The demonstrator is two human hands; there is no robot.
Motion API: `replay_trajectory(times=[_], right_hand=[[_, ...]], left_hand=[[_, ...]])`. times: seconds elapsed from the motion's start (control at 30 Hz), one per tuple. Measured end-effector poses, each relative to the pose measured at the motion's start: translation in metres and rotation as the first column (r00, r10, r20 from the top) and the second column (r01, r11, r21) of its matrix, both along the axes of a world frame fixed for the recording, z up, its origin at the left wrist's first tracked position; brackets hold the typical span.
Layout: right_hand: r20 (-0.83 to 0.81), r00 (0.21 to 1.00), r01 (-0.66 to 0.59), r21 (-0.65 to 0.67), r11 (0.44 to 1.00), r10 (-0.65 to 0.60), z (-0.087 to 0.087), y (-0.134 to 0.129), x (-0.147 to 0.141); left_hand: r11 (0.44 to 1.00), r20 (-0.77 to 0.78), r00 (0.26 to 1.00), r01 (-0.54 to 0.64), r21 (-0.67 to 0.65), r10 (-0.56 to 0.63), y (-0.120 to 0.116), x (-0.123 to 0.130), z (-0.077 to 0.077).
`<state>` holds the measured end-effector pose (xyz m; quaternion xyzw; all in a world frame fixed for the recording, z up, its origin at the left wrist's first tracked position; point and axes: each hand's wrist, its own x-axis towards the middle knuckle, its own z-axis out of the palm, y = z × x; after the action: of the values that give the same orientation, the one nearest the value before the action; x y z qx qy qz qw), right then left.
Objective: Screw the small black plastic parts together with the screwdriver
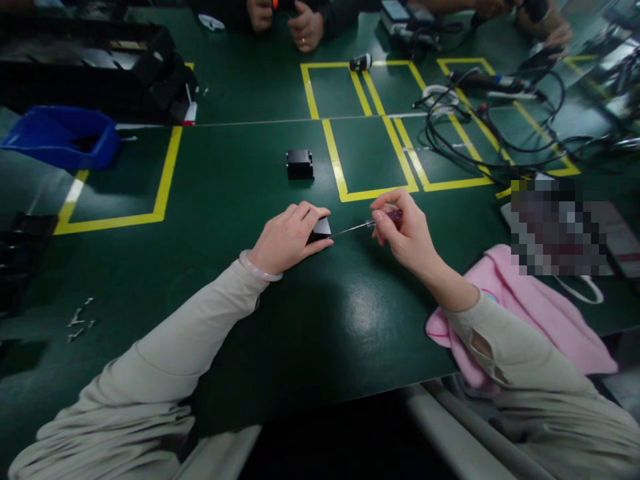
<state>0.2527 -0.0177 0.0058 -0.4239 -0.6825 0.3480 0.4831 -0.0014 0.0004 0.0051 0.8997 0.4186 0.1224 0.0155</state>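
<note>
My left hand is closed around a small black block on the green table, its fingers covering most of it. In my right hand is a screwdriver with a dark reddish handle, held nearly level. Its thin shaft points left, and the tip meets the right side of the block. Beyond my left hand stands a second black block with small bright screws or pins at its sides.
A blue bin and black trays are at the left. Loose screws lie at lower left. Cables and a pink cloth are at the right. Other people's hands are across the table.
</note>
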Motion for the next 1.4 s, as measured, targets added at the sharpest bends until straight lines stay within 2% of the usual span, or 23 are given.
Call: replay_trajectory(times=[0.8, 1.0, 1.2, 1.4], right_hand=[[-0.002, 1.0, -0.01, -0.011, 1.0, 0.01, 0.0036, 0.0003, -0.0011], [-0.061, 0.998, -0.035, -0.028, 0.999, 0.033, 0.0021, 0.0004, -0.0018], [-0.01, 1.0, -0.018, -0.03, 0.999, 0.018, 0.0043, 0.0001, -0.0021], [-0.053, 0.998, -0.038, -0.036, 0.999, 0.036, 0.0038, 0.0004, -0.0022]], left_hand=[[1.0, -0.006, 1.0, -0.004, 0.014, 0.004, 0.0001, 0.0004, 0.0002], [1.0, 0.005, 1.0, 0.002, 0.015, -0.002, 0.0003, -0.0008, -0.0009], [1.0, -0.003, 1.0, 0.0, -0.001, 0.0, 0.0, -0.0005, 0.0005], [1.0, 0.0, 1.0, -0.001, -0.001, 0.001, 0.0001, -0.0005, 0.0006]])
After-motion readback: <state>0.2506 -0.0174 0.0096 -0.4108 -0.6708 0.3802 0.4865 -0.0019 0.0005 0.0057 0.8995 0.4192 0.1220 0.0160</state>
